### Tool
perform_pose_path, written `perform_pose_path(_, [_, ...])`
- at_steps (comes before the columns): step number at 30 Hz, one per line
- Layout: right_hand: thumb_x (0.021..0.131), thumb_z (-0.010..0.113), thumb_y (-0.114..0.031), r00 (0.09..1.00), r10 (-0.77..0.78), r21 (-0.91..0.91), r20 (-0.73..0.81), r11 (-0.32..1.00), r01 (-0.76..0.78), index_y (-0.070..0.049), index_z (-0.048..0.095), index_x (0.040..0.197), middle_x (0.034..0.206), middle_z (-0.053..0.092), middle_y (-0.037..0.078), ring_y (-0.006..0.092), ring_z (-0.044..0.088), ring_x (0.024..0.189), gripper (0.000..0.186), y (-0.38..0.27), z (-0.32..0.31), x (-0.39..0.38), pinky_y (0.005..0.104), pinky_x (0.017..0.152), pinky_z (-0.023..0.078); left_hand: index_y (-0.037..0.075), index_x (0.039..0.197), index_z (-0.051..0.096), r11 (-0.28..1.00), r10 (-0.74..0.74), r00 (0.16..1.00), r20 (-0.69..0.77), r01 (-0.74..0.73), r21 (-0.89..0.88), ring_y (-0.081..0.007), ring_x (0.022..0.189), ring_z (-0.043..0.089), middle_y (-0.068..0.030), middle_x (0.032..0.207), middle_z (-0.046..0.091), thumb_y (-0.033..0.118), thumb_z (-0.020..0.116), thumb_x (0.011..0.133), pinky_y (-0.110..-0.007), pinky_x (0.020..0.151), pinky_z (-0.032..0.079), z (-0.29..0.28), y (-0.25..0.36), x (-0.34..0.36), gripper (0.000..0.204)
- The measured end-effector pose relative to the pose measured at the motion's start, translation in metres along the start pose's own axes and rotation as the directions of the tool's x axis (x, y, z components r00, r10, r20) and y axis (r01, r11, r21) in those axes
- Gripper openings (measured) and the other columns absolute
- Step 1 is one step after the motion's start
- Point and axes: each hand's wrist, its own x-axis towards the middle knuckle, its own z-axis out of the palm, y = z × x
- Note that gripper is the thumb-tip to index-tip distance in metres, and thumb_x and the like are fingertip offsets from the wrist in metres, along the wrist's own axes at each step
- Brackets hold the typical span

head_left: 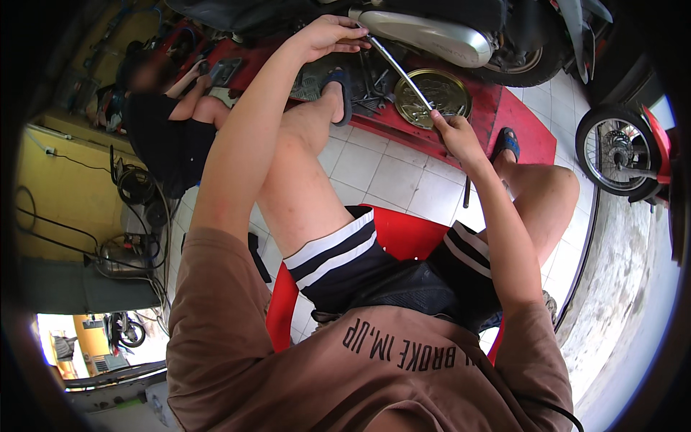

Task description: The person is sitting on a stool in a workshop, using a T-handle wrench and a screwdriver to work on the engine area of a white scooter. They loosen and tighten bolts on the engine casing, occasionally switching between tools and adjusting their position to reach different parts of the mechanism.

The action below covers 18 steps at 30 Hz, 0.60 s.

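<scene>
A long, shiny metal rod [399, 70] runs slanted between my hands. My left hand [331, 39], raised at the top, pinches its upper end between thumb and fingers, close to a motorcycle's silver side cover [425, 37]. Lower down, my right hand [461, 137] closes around the other end, thumb along the rod. A dark bar [467, 193] shows just below that hand; I cannot tell if it belongs to the rod. Behind the rod, a round gold-coloured tray [461, 85] holds several small metal parts.
The tray and several wrenches [371, 92] lie on a red platform [515, 119] under the motorcycle. At the left sits another person [162, 122] in dark clothes. A motorcycle wheel [615, 151] stands at the right; hoses and a compressor-like tank [124, 255] are at the left.
</scene>
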Motion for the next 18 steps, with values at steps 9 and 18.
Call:
perform_pose_path(9, [0.095, 0.051, -0.045, 1.0, 0.014, 0.108, 0.021, 0.994, -0.016, -0.003, 0.055, 0.063, 0.053, 0.042, -0.001, 0.0106, 0.036, 0.052, 0.053, -0.001, 0.006, -0.003, 0.0304, 0.05, 0.032, 0.004, 0.105, 0.063, 0.998, -0.027, 0.995, -0.093, 0.022, -0.06, -0.0143, 0.095, 0.065, -0.004, 0.102, 0.066, 0.019, 0.066, 0.089, -0.025, 0.079, 0.05, 0.014, -0.002, 0.002, 0.022])
perform_pose_path(18, [0.1, 0.041, -0.044, 0.941, 0.161, 0.542, 0.296, 0.783, -0.305, -0.015, 0.039, 0.069, 0.054, 0.025, -0.007, 0.006, 0.02, 0.041, 0.042, 0.008, 0.022, -0.009, 0.0257, 0.038, 0.015, 0.004, 0.087, 0.062, 0.939, -0.246, 0.839, -0.485, 0.082, -0.335, -0.0175, 0.079, 0.067, -0.0074, 0.087, 0.068, 0.011, 0.066, 0.087, -0.027, 0.064, 0.053, 0.085, -0.028, 0.049, 0.008])
